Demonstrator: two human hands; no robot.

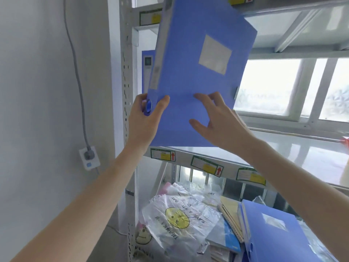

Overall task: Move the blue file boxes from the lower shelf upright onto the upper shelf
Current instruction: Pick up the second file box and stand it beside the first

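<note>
A blue file box (190, 59) with a pale label pocket is held up, tilted, over the upper shelf (294, 154). My left hand (145, 120) grips its lower spine corner by the finger ring. Against its broad face my right hand (219, 120) rests flat with fingers spread, thumb underneath. Another blue file box (148, 70) stands upright at the shelf's far left, mostly hidden behind the held one. On the lower shelf, a blue file box (273, 229) lies flat at the right.
Clear plastic bags (179, 218) with smiley prints, notebooks (231, 214) and papers fill the lower shelf. A perforated shelf post (127, 76) rises on the left. A wall socket (89, 156) with a grey cable is on the wall. A window lies behind the shelves.
</note>
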